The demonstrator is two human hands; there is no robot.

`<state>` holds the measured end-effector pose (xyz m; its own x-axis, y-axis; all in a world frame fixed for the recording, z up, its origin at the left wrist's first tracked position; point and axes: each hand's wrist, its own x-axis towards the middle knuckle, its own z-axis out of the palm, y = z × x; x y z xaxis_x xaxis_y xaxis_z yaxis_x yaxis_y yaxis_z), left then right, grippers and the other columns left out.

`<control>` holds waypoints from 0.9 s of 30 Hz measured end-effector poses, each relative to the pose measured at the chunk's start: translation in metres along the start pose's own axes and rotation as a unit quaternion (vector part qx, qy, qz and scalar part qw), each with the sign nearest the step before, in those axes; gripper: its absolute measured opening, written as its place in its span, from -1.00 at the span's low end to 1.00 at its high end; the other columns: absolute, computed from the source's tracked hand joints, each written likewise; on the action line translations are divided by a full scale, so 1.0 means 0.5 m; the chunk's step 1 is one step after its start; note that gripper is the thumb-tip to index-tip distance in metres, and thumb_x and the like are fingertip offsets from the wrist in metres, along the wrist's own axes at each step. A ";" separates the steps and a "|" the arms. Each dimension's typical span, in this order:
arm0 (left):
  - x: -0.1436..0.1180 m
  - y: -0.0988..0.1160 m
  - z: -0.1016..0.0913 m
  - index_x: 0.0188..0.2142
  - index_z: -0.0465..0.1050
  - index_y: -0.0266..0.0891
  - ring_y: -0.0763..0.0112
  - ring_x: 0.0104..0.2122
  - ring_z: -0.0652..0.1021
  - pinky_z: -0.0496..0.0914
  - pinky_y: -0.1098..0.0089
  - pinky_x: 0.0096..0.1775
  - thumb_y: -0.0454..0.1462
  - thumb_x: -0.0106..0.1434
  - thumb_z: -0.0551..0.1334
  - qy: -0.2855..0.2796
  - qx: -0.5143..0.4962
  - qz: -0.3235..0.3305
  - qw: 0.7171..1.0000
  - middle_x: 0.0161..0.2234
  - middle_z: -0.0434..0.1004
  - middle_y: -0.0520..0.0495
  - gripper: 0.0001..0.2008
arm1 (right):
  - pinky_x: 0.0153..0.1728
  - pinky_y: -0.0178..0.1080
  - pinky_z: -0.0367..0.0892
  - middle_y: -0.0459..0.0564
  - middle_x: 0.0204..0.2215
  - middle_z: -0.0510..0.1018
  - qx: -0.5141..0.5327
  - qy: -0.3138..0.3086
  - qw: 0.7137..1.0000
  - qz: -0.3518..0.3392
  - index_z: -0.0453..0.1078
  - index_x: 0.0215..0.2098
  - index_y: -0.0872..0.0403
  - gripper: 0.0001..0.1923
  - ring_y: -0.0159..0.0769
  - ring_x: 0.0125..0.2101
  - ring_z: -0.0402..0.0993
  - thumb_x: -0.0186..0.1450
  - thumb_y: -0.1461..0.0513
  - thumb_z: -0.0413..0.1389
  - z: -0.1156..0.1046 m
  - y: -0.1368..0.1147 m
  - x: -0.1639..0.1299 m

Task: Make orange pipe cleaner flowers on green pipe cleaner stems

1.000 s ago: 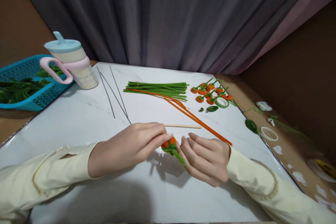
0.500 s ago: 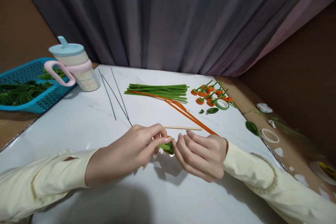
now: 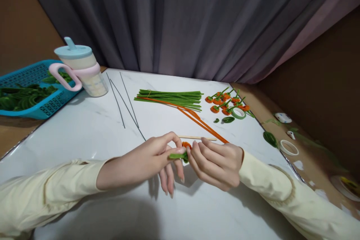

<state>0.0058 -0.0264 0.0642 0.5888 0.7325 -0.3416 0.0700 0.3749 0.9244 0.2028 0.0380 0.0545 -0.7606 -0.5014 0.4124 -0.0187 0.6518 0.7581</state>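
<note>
Over the near middle of the table, my left hand (image 3: 159,153) pinches a small orange and green chenille flower (image 3: 186,145) between thumb and index finger, its other fingers hanging loosely below. The flower's green stem (image 3: 176,156) points left across the thumb. My right hand (image 3: 216,162) has its fingertips closed on the flower's right side, and its curled fingers hide part of it. Just beyond the hands lie a thin wooden stick (image 3: 198,137) and long orange chenille stems (image 3: 205,124), whose near end passes behind my right hand.
A bundle of green chenille stems (image 3: 168,98) lies at the back. Several finished orange flowers (image 3: 215,109) and green tape (image 3: 238,113) sit right of it. Dark wires (image 3: 123,99), a lidded cup (image 3: 95,84) and a blue basket (image 3: 46,109) stand left. White tape (image 3: 289,147) lies right.
My left hand's lower fingers have loosened and extended downward. The flower has turned, so more of its orange head shows at the top. My right hand stays almost in place.
</note>
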 end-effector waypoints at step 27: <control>0.014 -0.037 -0.005 -0.11 0.19 -0.26 0.46 -0.51 0.50 0.41 0.44 -0.42 -0.21 0.34 0.01 0.086 0.088 0.186 0.975 -0.52 0.41 0.02 -0.81 | -0.49 -0.26 0.34 0.13 -0.50 0.49 0.152 -0.048 0.973 0.169 0.35 -0.29 0.35 -0.75 -0.28 -0.48 0.42 0.29 0.40 -0.15 -0.005 -0.014 0.014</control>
<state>0.0069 -0.0266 0.0444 0.4568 0.8895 0.0142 0.0223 -0.0274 0.9994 0.1993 0.0288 0.0532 -0.8134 -0.1834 0.5520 0.0628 0.9158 0.3968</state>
